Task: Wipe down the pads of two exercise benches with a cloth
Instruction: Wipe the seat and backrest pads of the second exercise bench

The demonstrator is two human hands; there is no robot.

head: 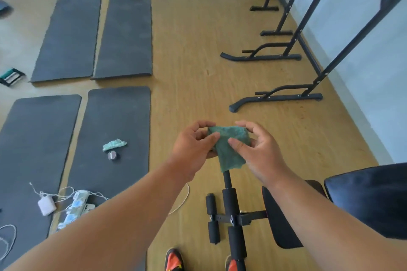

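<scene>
Four dark floor mats (72, 35) lie beside black stand frames (286, 55).

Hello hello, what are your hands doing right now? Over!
Left hand and right hand both pinching green cloth, held in the air. Bench pad low right, not touched yet. Nothing in the way.

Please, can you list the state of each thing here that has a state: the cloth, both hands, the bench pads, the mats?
green cloth: bunched, held in the air between both hands
left hand: pinching the cloth
right hand: pinching the cloth
bench pad: untouched by the cloth
four dark mats: unrolled flat on the floor
second cloth: crumpled, lying on a mat
</scene>
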